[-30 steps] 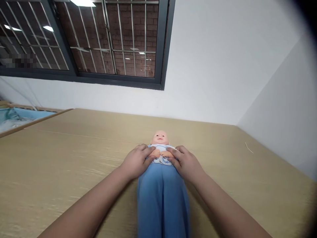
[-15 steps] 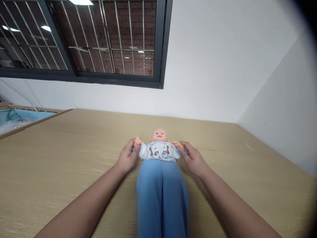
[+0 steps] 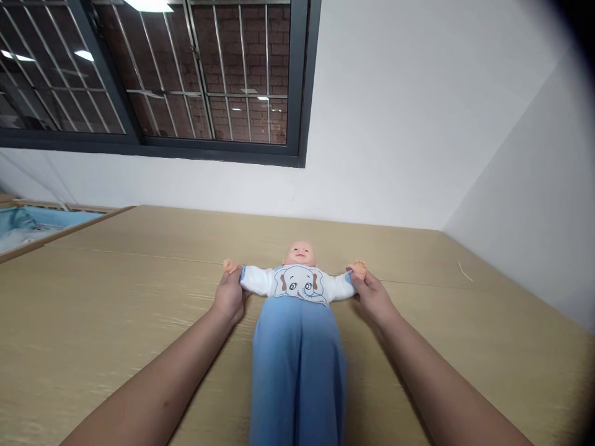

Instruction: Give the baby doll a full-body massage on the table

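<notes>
Now, left to right: left hand (image 3: 227,296) closed round the doll's cuff, tiny fist poking out above; doll (image 3: 298,310) lies face-up mid tan surface (image 3: 116,303), elephant print (image 3: 300,285) fully exposed, blue trousers (image 3: 279,378) toward camera; right hand (image 3: 377,298) likewise closed round the other cuff; doll's arms stretch straight sideways, versus folded over chest a second ago, both hands farther apart; thin pale strand (image 3: 465,271) far right
</notes>
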A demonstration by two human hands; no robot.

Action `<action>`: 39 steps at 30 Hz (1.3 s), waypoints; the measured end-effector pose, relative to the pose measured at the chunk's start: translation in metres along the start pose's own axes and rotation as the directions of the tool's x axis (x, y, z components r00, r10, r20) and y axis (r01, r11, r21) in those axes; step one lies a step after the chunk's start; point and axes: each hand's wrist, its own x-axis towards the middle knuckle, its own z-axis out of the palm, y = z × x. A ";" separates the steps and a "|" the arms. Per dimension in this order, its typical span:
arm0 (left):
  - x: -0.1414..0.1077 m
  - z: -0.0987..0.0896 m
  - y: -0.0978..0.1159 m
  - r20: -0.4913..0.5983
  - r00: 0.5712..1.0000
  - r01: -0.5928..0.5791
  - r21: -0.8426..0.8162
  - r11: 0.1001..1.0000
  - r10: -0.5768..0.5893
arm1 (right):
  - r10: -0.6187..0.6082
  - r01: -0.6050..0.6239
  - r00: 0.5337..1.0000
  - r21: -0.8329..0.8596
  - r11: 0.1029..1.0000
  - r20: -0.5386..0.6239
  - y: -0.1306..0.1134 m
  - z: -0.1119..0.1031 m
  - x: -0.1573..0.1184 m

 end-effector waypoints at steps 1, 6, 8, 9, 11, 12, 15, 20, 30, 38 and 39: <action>0.001 0.000 -0.001 -0.024 0.999 0.027 -0.007 1.000 -0.027 | 0.046 -0.044 0.999 0.076 0.996 -0.022 0.000 -0.001 0.000; 0.006 -0.001 -0.007 -0.117 0.985 0.119 -0.051 0.992 -0.124 | 0.233 -0.171 0.965 0.386 0.906 -0.117 0.004 0.004 0.001; 0.006 -0.002 -0.009 -0.131 0.981 0.135 -0.058 0.989 -0.141 | 0.297 -0.209 0.940 0.404 0.890 -0.169 0.006 0.009 0.001; 0.006 -0.002 -0.010 -0.138 0.979 0.143 -0.062 0.988 -0.150 | 0.322 -0.225 0.927 0.398 0.889 -0.194 0.007 0.011 0.001; 0.006 -0.002 -0.011 -0.148 0.976 0.153 -0.064 0.986 -0.161 | 0.352 -0.247 0.906 0.380 0.891 -0.236 0.008 0.015 0.002; 0.006 -0.002 -0.012 -0.151 0.975 0.154 -0.063 0.986 -0.162 | 0.361 -0.252 0.898 0.375 0.892 -0.254 0.008 0.016 0.003; 0.005 -0.001 -0.009 -0.157 0.975 0.148 -0.053 0.988 -0.155 | 0.364 -0.244 0.880 0.369 0.897 -0.305 0.008 0.017 0.004; 0.002 0.001 0.003 -0.159 0.982 0.100 -0.018 0.995 -0.101 | 0.293 -0.181 0.902 0.336 0.924 -0.319 0.006 0.009 0.006; 0.003 0.003 0.027 -0.326 0.936 0.202 0.191 0.960 -0.132 | 0.220 -0.145 0.930 0.257 0.955 -0.293 -0.003 -0.015 0.007; 0.003 0.000 0.019 -0.349 0.921 0.253 0.197 0.947 -0.174 | 0.424 -0.236 0.789 0.417 0.878 -0.445 -0.003 0.013 0.010; 0.004 -0.001 0.018 -0.351 0.919 0.255 0.192 0.948 -0.177 | 0.434 -0.241 0.787 0.428 0.871 -0.438 -0.004 0.014 0.010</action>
